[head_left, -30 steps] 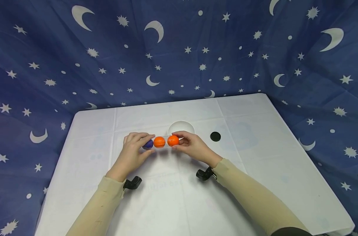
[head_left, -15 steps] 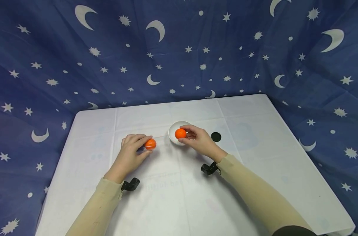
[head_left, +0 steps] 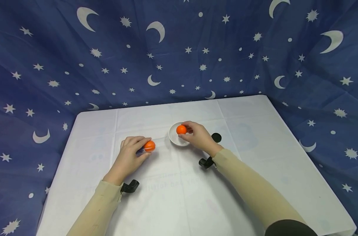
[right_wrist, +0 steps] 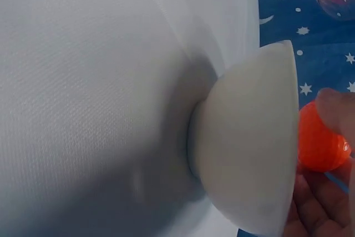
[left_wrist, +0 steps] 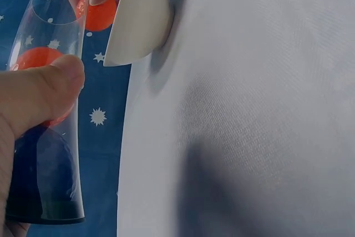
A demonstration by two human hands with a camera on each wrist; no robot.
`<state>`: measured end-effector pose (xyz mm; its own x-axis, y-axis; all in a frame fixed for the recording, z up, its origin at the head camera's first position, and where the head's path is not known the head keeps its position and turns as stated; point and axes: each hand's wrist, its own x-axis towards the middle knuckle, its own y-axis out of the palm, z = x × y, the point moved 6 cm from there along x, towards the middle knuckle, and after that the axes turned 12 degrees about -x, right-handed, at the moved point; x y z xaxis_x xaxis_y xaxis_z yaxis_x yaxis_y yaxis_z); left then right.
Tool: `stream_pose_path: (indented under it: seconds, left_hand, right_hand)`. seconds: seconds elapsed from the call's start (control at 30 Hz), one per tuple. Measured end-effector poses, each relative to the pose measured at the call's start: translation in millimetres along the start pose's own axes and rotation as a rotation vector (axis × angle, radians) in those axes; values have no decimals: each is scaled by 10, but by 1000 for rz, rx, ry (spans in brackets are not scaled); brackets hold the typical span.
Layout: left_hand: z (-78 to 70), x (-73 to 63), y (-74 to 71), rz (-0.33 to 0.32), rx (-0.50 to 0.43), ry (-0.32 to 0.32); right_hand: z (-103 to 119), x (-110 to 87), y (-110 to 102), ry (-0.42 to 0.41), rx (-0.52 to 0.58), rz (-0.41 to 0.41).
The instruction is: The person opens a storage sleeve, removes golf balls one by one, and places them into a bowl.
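My left hand (head_left: 127,164) grips a clear plastic tube (left_wrist: 62,9), lying on its side above the table with its open end toward the bowl. Inside it sit an orange ball (head_left: 150,146) and, deeper down near the dark base, a dark purple-blue ball (left_wrist: 41,162). In the left wrist view the thumb lies across the tube over the orange ball. My right hand (head_left: 200,137) pinches a second orange ball (head_left: 181,130) between thumb and fingers. That ball is over the white bowl (right_wrist: 249,131), close to its rim in the right wrist view.
A black disc (head_left: 216,137) lies on the white-clothed table (head_left: 167,203), just right of the right hand. Behind the table and at its sides hangs a blue curtain (head_left: 179,39) with moons and stars.
The right hand has drawn one orange ball away from the tube's open end and carried it right, over the bowl. The other orange ball has shifted left, closer to the left hand.
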<state>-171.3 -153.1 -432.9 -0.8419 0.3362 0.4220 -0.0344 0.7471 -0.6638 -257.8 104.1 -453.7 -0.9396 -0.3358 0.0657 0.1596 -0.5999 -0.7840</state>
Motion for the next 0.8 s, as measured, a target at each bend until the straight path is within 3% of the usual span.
stream_pose_path:
  seconds: [0.37, 0.8]
  left_hand:
    - [32, -30, -19, -2, 1, -7]
    - [110, -23, -65, 9, -3, -8]
  right_hand:
    - [101, 82, 112, -13, -278, 39]
    - [189, 169, 222, -3, -382, 99]
